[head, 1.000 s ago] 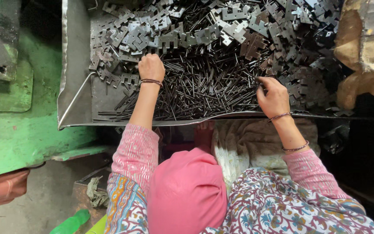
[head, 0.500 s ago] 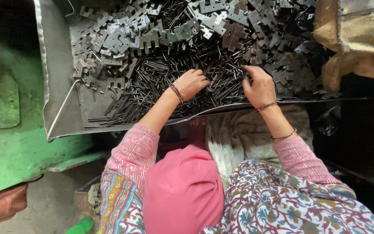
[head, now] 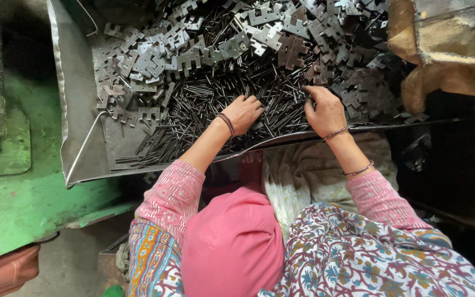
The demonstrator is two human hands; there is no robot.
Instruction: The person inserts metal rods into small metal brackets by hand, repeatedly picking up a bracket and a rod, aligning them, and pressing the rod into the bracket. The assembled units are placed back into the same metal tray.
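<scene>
the step in hand looks like gathering thin dark metal pins (head: 221,104) from the heap in the metal tray (head: 78,110). the left hand (head: 243,113) rests curled on the pins; whether it grips any, i cannot tell. the right hand (head: 325,113) lies half open, fingertips among them. next calls for pinching a bundle loose from the tangle. notched metal plates (head: 193,49) crowd behind. palms are hidden; the tray's far edge is cut off.

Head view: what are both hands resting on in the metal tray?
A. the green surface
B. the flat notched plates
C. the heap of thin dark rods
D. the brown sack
C: left hand and right hand both lie on the thin dark rods; the notched plates sit farther up the tray.
</scene>
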